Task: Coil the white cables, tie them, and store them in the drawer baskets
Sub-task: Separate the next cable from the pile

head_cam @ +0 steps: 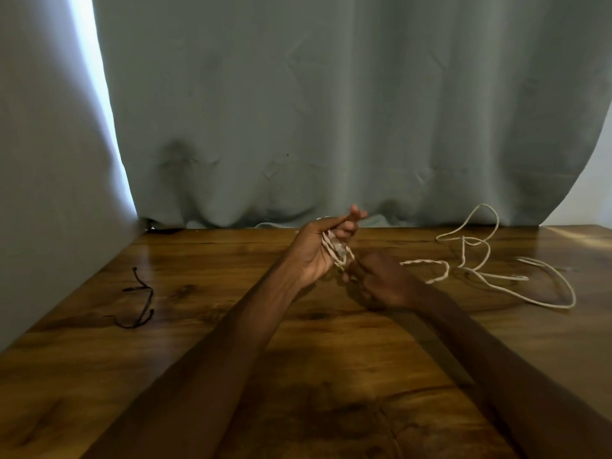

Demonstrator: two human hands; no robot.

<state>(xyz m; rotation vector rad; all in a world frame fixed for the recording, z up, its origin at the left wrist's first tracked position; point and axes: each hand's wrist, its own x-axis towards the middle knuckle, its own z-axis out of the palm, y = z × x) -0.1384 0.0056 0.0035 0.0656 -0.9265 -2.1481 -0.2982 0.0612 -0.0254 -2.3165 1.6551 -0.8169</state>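
My left hand (pixel 323 248) is raised above the wooden table (pixel 231 342), palm toward me, with several loops of white cable (pixel 339 253) wound around its fingers. Just right of it and lower, my right hand (pixel 377 281) pinches the cable close to the loops. From there the rest of the white cable (pixel 480 270) trails to the right and lies in loose tangled loops on the table, one loop standing up against the curtain. No drawer or baskets are in view.
Thin black ties (pixel 140 299) lie on the table at the left. A grey-green curtain (pixel 331 111) hangs along the table's back edge. A pale wall (pixel 39 193) borders the left side.
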